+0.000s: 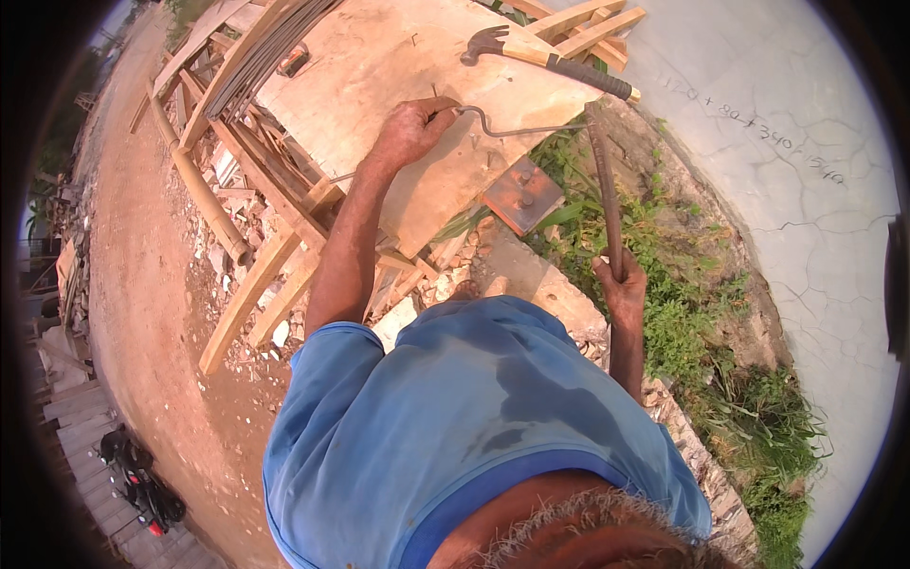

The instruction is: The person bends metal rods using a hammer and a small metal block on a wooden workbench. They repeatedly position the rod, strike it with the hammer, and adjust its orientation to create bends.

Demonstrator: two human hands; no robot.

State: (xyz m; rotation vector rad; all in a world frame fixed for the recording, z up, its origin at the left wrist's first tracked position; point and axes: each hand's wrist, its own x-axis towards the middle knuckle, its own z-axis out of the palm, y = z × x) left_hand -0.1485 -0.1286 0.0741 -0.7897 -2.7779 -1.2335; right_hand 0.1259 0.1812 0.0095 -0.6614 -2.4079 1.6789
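Observation:
My left hand (417, 130) is closed over a plywood board (351, 57), its fingers pinching a thin bent metal rod (531, 131). The rod curves out past those fingertips and runs right to the board's edge. There its end meets the top of a long brown metal bar (603, 166). Around the lower part of that bar my right hand (623, 284) is wrapped, out beyond the board. A claw hammer (550, 64) with a dark-wrapped handle lies at the board's far right. Several nails stick up from the board near my left hand.
A bundle of thin rods (261, 57) lies along the board's far left. Wooden beams (248, 299) and a bamboo pole (210, 211) stand at left. A rusty plate with bolts (524, 195) is near the board's right edge. Weeds (682, 284) line a cracked grey wall (806, 237).

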